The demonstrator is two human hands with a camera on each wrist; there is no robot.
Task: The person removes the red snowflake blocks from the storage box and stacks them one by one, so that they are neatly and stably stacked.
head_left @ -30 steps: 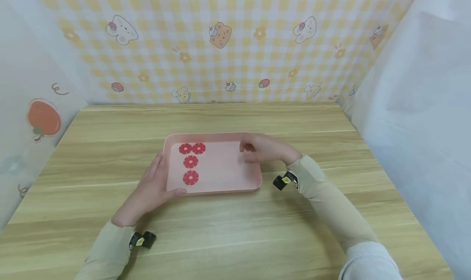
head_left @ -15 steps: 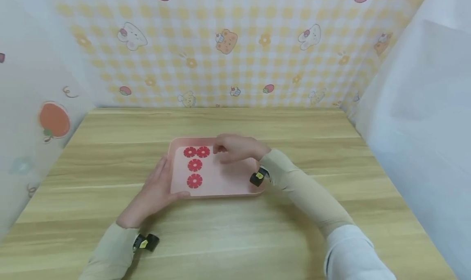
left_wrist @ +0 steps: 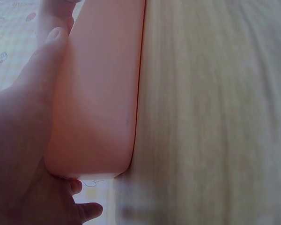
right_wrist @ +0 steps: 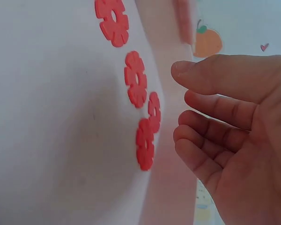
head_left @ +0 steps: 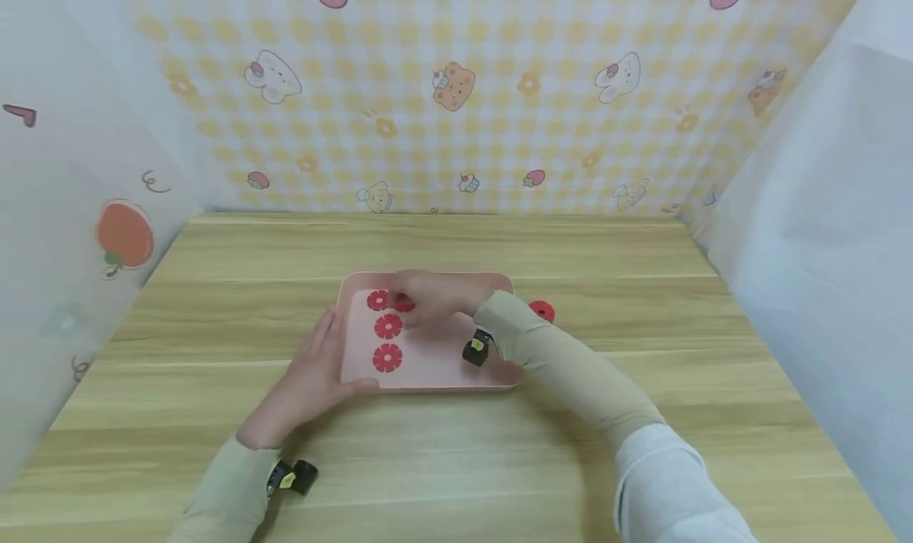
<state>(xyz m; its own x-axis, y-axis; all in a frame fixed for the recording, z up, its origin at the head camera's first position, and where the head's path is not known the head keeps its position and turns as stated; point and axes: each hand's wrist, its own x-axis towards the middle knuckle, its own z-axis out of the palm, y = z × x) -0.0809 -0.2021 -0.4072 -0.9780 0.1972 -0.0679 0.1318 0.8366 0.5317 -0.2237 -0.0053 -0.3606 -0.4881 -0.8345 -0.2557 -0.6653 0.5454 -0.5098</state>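
A shallow pink tray (head_left: 435,369) lies on the table, several red notched snowflake discs (head_left: 387,358) flat near its left end. At the tray's near-left corner is my left hand (head_left: 308,378), straight thumb along the front rim and fingers along the left side; in the left wrist view they press against the pink wall (left_wrist: 103,93). Over the back-left discs, my right hand (head_left: 431,296) hovers and partly covers one. In the right wrist view, its fingers (right_wrist: 220,150) are loosely bent, with nothing between thumb and fingertips, beside the discs (right_wrist: 145,161).
Outside the tray, another red disc (head_left: 542,311) shows past the right forearm, on the table's right side. The wood-grain table (head_left: 456,464) meets a checked cloth backdrop (head_left: 499,131) behind and pale sheets at both sides.
My right hand has moved left across the tray, from its right end to the back-left discs. The disc outside the tray has come into sight. My left hand keeps its place on the tray.
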